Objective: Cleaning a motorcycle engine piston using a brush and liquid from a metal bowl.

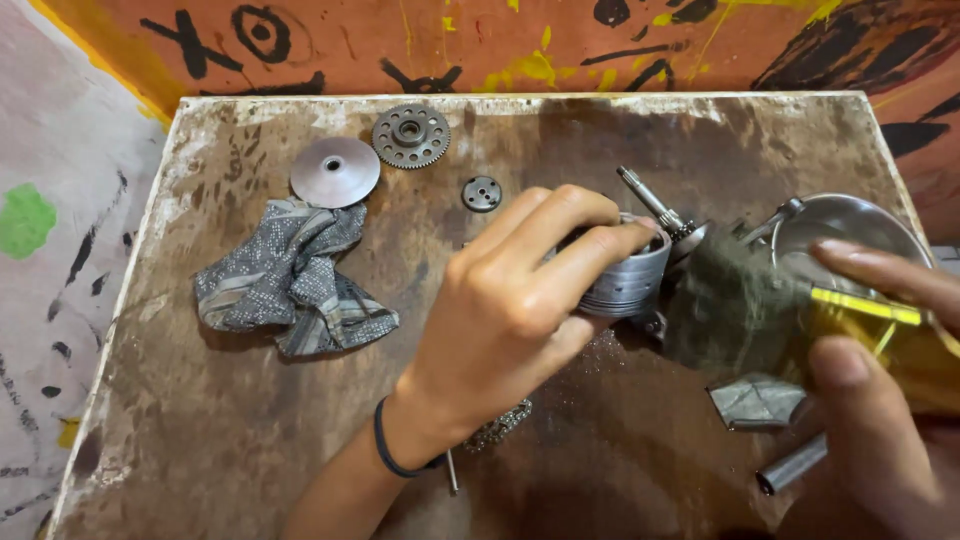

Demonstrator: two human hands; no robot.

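- Left hand (510, 300) grips one ribbed grey metal piston (632, 275).
- Right hand (880, 400) pinches one yellow translucent bottle (885, 345).
- Beyond the left hand: one toothed steel gear (411, 136), one smooth metal disc (335, 172), one crumpled grey patterned rag (290, 280).

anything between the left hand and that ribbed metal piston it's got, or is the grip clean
Nothing visible stands between them: the left hand wraps its fingers directly around the piston. A grey-green scouring pad lies beside the piston toward the right hand, not inside the grip.
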